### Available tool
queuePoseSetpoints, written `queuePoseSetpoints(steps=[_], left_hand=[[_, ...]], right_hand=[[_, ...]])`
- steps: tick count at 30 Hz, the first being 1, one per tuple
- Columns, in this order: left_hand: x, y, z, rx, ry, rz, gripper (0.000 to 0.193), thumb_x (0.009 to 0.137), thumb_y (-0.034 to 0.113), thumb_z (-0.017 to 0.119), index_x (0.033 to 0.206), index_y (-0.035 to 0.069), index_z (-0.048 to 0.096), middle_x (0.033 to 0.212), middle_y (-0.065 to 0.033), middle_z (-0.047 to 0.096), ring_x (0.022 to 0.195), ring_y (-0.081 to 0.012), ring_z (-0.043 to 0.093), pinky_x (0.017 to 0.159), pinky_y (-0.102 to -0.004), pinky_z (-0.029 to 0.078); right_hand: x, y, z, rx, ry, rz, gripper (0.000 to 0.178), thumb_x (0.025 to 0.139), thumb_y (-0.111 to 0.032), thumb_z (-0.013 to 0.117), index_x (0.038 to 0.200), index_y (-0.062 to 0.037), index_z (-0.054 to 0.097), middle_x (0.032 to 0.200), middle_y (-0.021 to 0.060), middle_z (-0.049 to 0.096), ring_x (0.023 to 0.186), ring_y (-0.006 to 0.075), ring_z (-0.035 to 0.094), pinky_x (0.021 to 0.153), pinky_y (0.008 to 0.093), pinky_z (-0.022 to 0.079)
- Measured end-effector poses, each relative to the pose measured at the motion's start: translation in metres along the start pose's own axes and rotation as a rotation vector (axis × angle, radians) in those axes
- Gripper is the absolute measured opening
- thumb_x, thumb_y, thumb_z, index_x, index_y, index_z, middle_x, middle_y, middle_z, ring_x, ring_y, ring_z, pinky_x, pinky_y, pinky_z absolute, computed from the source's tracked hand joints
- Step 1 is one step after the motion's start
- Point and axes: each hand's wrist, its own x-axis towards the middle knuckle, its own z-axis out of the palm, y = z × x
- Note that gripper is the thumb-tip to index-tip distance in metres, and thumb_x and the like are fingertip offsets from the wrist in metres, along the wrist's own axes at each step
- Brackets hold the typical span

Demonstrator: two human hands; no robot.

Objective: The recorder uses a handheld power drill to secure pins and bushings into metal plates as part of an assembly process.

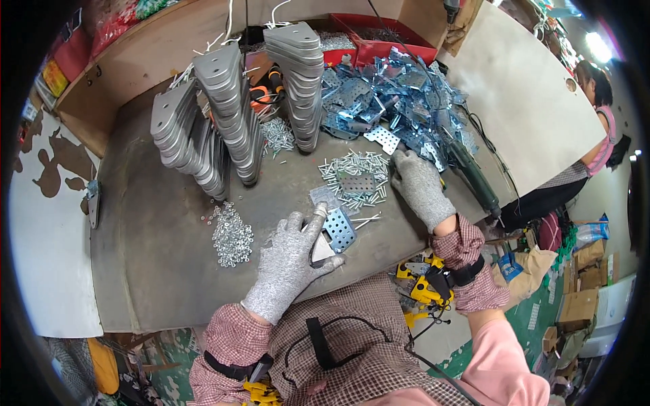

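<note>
My left hand (288, 260), in a grey knit glove, lies over a grey metal plate (323, 249) near the table's front edge. Its thumb and index finger are around the plate, pressing it down. Against them rests a bluish perforated plate (340, 230), with a few long screws (366, 220) beside it. My right hand (421, 189), gloved alike, is closed with curled fingers between the screw pile (352, 166) and the heap of bluish perforated plates (386, 95). Its fingertips are hidden, so what they hold cannot be made out. Another perforated plate (357, 183) lies on the screws.
Three tall stacks of grey metal plates (227, 101) stand at the back. Small nuts (232, 235) are heaped at left. A green power screwdriver (470, 169) with a cord lies at right. Behind are a red bin (386, 44) and orange-handled pliers (261, 95). A person (596, 128) is at far right.
</note>
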Motion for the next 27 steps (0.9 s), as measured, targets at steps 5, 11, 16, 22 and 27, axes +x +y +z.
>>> queuePoseSetpoints(steps=[5,11,16,22,27], left_hand=[[-0.001,0.001,-0.005,0.017,-0.028,-0.043,0.099,0.071,0.059,0.080,0.150,0.010,0.044,0.111,-0.0150,0.053,0.103,-0.0311,0.058,0.084,-0.0443,0.053],[-0.022,0.023,-0.014,-0.442,0.080,-0.158,0.085,0.083,0.025,0.080,0.151,0.004,0.035,0.118,-0.0195,0.052,0.104,-0.0332,0.061,0.090,-0.0408,0.054],[0.007,0.044,-0.013,-0.979,-0.105,-0.077,0.048,0.089,0.005,0.065,0.135,0.005,0.052,0.130,-0.0175,0.055,0.119,-0.0304,0.057,0.100,-0.0379,0.049],[0.117,0.010,-0.012,0.251,0.317,0.640,0.032,0.083,-0.007,0.057,0.112,0.005,0.062,0.111,-0.0130,0.061,0.099,-0.0227,0.063,0.083,-0.0331,0.052],[0.033,-0.017,-0.020,-0.840,0.281,-0.082,0.043,0.077,-0.007,0.059,0.118,0.004,0.056,0.094,-0.0016,0.054,0.080,-0.0072,0.050,0.075,-0.0226,0.046]], right_hand=[[-0.051,-0.054,-0.034,0.337,0.276,-0.175,0.019,0.092,-0.014,0.062,0.106,-0.0027,0.066,0.101,0.0144,0.066,0.091,0.0336,0.067,0.077,0.0417,0.056],[-0.133,-0.115,-0.036,0.787,-0.049,-0.242,0.078,0.087,-0.020,0.074,0.145,0.0096,0.031,0.123,0.0295,0.058,0.106,0.0418,0.063,0.090,0.0425,0.055],[-0.141,-0.094,0.004,1.011,0.027,0.045,0.070,0.091,-0.008,0.062,0.148,0.0100,0.026,0.126,0.0356,0.054,0.107,0.0484,0.062,0.092,0.0476,0.053],[-0.140,-0.091,0.014,0.854,0.218,0.079,0.062,0.097,-0.006,0.050,0.150,0.0090,0.023,0.136,0.0357,0.051,0.116,0.0502,0.058,0.101,0.0478,0.046],[-0.153,-0.078,0.027,0.884,0.207,0.165,0.058,0.098,-0.007,0.053,0.148,0.0083,0.028,0.137,0.0353,0.049,0.118,0.0494,0.056,0.101,0.0472,0.046]])
